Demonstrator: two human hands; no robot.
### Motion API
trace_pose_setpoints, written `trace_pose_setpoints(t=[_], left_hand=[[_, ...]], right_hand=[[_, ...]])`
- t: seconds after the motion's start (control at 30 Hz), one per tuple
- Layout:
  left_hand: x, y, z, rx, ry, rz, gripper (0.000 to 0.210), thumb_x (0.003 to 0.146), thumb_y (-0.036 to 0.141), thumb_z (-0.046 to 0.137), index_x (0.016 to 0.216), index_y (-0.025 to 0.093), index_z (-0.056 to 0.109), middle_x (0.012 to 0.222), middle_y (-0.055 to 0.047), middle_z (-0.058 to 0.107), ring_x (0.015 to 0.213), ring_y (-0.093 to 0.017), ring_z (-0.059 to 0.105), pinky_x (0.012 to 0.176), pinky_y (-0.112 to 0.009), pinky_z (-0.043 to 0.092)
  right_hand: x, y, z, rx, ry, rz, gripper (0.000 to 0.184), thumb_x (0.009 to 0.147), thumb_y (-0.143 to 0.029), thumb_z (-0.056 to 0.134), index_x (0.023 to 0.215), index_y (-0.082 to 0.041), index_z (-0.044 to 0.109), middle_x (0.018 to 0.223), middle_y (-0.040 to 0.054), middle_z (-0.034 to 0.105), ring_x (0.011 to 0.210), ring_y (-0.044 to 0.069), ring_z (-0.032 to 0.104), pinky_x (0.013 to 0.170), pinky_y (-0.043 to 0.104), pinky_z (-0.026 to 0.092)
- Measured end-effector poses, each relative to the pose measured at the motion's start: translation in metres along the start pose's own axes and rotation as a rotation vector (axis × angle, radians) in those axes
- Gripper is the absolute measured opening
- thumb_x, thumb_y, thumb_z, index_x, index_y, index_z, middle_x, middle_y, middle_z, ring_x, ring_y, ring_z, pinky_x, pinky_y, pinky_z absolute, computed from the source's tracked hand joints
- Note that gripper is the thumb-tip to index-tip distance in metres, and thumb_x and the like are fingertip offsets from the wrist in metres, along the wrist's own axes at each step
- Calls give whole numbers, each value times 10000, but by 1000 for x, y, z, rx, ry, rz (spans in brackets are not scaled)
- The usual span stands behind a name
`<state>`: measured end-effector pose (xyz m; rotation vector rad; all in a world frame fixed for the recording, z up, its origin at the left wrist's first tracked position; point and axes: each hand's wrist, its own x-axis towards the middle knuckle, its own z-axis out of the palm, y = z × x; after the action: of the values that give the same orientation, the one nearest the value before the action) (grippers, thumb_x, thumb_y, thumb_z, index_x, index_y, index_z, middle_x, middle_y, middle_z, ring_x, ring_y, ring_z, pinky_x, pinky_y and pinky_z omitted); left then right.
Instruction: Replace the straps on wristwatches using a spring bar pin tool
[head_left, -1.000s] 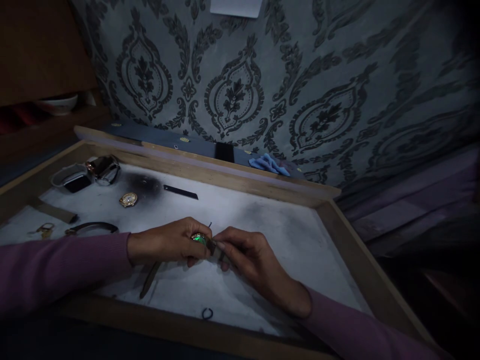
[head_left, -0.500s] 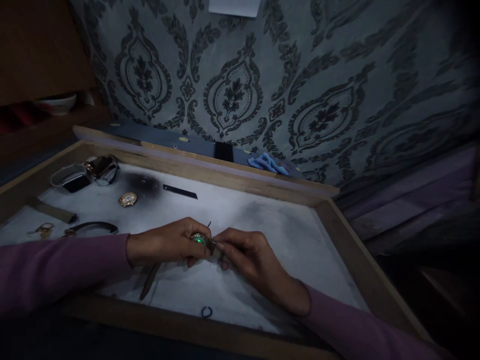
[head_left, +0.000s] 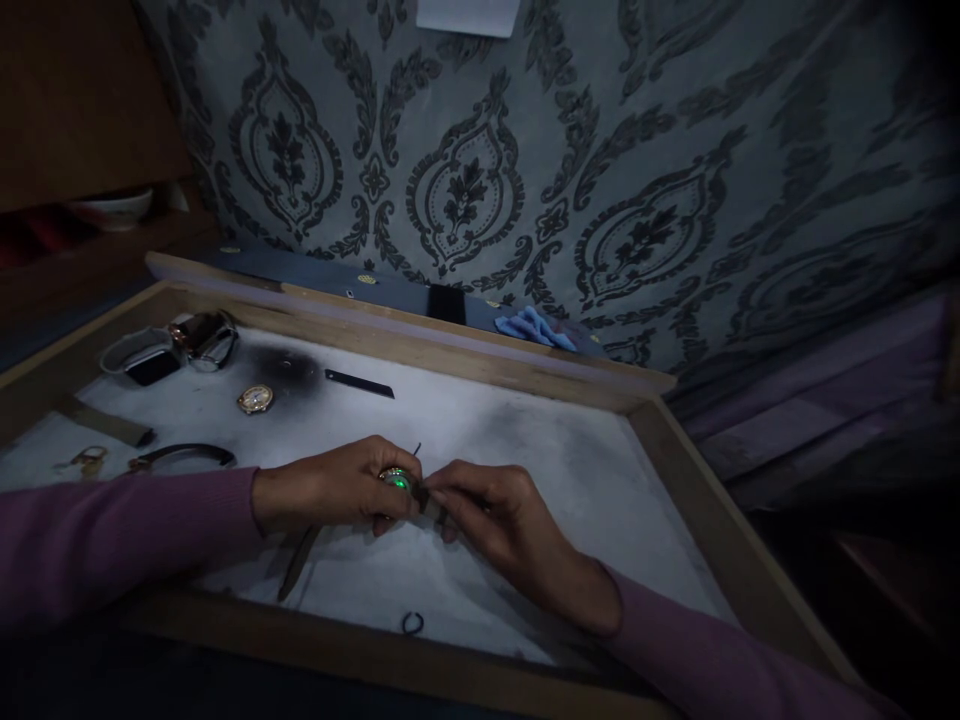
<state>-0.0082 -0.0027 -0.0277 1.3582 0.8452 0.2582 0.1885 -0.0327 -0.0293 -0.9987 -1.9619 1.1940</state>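
The watch (head_left: 398, 480), its dial glinting green, sits low over the middle of the tray (head_left: 581, 470), gripped between the thumb and fingers of the left hand (head_left: 352, 487), which partly cover it. Just at its right side is a brown strap (head_left: 430, 504), pinched by the right hand (head_left: 502, 520), whose thumb and forefinger are drawn close together; whether they also hold a small pin or tool is too dark to tell. The step in hand looks like fine work where strap and watch meet. The next move seems to call for a steady left grip and small, well-aimed fingertip pressure from the right, without letting the joint slip. A thin dark stick (head_left: 418, 449) shows just beyond the watch, its lower end hidden. Below the left wrist a band (head_left: 298, 566) slants over the tray floor; I cannot tell whether it joins the watch. Nearer the front edge lies a dark ring (head_left: 412, 624); farther back are a blade (head_left: 360, 384) and a gold watch head (head_left: 256, 399), both well apart from the hands.
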Motion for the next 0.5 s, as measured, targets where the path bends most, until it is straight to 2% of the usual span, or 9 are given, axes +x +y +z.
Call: trace_pose_setpoints(t=[0.2, 0.5], left_hand=[[0, 2, -1, 20, -7, -27, 98, 687, 272, 579, 699, 175, 570, 521, 60, 472, 505, -90, 400, 514, -232, 297], [-1, 4, 0, -7, 12, -31, 97, 684, 275, 586, 695, 179, 571, 521, 57, 468, 500, -91, 392, 517, -240, 291]], right_hand=[[1, 1, 1, 37, 9, -1, 174, 930, -217, 526, 839, -153, 661, 600, -17, 596, 517, 100, 581, 514, 213, 476], [1, 5, 2, 80, 23, 5, 186, 939, -285, 538, 847, -159, 638, 595, -19, 595, 526, 110, 596, 530, 229, 488]])
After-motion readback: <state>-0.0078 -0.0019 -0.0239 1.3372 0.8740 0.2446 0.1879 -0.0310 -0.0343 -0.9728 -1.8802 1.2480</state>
